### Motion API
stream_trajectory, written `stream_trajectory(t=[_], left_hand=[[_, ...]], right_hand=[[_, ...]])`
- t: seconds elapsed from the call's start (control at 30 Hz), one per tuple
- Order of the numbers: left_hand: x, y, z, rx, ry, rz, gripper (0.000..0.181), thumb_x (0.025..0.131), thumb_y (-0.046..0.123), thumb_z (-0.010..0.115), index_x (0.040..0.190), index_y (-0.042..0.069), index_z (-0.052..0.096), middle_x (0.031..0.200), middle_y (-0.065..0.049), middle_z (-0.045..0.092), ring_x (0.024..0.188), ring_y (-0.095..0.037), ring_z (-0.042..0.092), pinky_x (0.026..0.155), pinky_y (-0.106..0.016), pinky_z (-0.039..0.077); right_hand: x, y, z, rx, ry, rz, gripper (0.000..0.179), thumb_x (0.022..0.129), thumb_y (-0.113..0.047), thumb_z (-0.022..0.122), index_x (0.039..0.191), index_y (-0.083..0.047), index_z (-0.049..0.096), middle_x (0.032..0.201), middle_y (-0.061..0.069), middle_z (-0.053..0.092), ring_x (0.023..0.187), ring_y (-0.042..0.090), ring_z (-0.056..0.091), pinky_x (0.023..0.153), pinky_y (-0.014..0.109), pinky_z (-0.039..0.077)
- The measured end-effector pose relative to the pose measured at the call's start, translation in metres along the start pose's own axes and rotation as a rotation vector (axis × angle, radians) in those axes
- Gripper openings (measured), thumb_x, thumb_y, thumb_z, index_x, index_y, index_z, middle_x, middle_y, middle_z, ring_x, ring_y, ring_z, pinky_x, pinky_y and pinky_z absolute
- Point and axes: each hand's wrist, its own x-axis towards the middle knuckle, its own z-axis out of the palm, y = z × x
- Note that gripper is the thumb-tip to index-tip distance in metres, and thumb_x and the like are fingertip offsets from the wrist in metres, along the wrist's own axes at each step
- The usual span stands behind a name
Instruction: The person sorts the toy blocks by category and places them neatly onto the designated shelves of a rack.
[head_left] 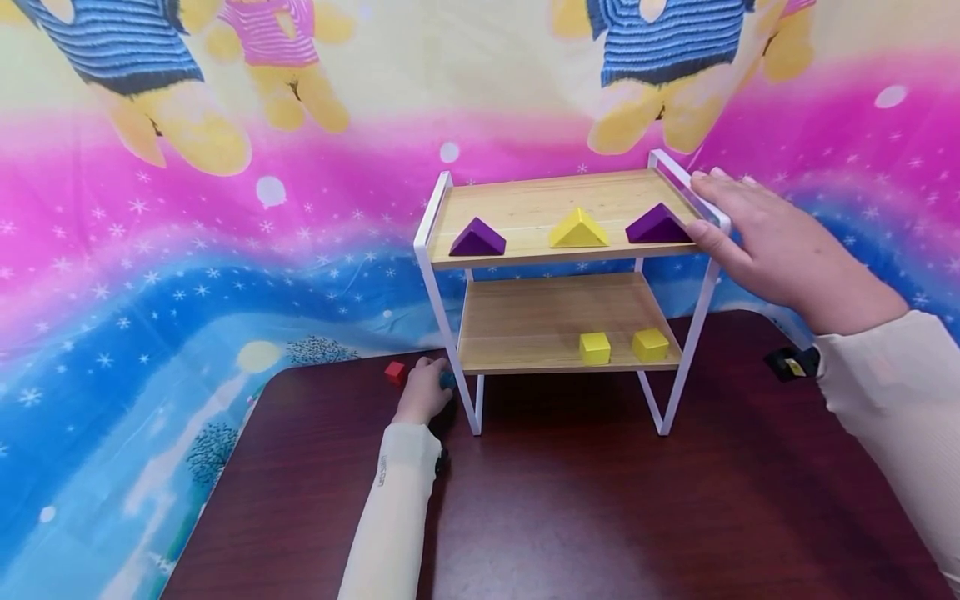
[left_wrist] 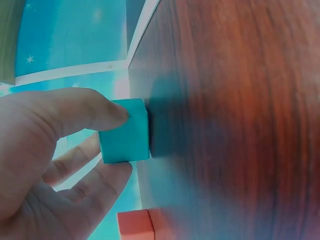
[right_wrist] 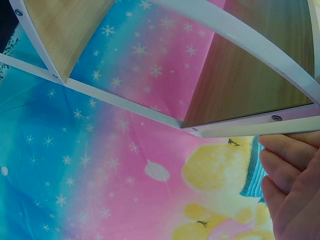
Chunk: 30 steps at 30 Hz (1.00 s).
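Note:
In the left wrist view my left hand [head_left: 424, 390] pinches a teal cube [left_wrist: 126, 134] between thumb and fingers, down at the tabletop. A red cube [head_left: 394, 372] sits just left of that hand. My right hand [head_left: 787, 242], fingers straight, lies along the right rail of a two-tier shelf [head_left: 555, 308] with a white frame. Its thumb tip overlaps the right end of a purple triangular block [head_left: 657, 225]. Another purple triangular block [head_left: 477, 238] and a yellow triangular block [head_left: 578, 229] stand on the top board. Two yellow cubes, one left [head_left: 595, 348] and one right [head_left: 650, 344], sit on the lower board.
The shelf stands on a dark reddish-brown table [head_left: 585, 508], near its back edge. Behind hangs a patterned cloth [head_left: 360, 192] with bears and snowflakes. The shelf's left white leg [head_left: 452, 350] rises close beside my left hand.

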Motion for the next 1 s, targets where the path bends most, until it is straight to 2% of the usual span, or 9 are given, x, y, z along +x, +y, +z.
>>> stream_trajectory(t=[0.23,0.67,0.87,1.0], left_hand=[[-0.007,-0.002,-0.006,-0.007,0.011,-0.004,0.030,0.089,0.004,0.075,0.118,0.010,0.070,0.126,-0.017,0.056,0.111,-0.034,0.057,0.099,-0.051,0.052],[-0.019,-0.003,-0.010,-0.040,0.012,0.006,0.031,0.090,0.006,0.076,0.119,0.011,0.070,0.126,-0.017,0.056,0.110,-0.033,0.059,0.099,-0.053,0.052],[-0.023,0.000,-0.013,-0.041,0.040,0.032,0.030,0.089,0.004,0.076,0.118,0.009,0.070,0.124,-0.019,0.057,0.109,-0.034,0.060,0.099,-0.053,0.052],[-0.027,0.002,-0.017,-0.049,0.056,0.049,0.030,0.088,0.004,0.076,0.118,0.009,0.070,0.124,-0.020,0.059,0.110,-0.035,0.060,0.099,-0.053,0.052]], right_hand=[[0.001,-0.002,0.000,-0.012,0.003,-0.008,0.069,0.107,-0.044,0.042,0.164,-0.018,0.014,0.167,0.019,0.013,0.152,0.046,0.011,0.104,0.078,0.027],[0.000,0.000,0.000,-0.004,0.004,-0.008,0.068,0.107,-0.044,0.041,0.164,-0.017,0.014,0.167,0.019,0.013,0.152,0.046,0.011,0.105,0.078,0.026],[0.000,0.000,0.000,0.003,0.001,-0.002,0.068,0.107,-0.045,0.041,0.164,-0.018,0.014,0.168,0.018,0.012,0.153,0.045,0.010,0.107,0.077,0.023],[0.000,0.000,0.000,-0.010,0.002,0.003,0.068,0.107,-0.044,0.041,0.164,-0.019,0.013,0.168,0.019,0.012,0.153,0.044,0.011,0.103,0.079,0.026]])
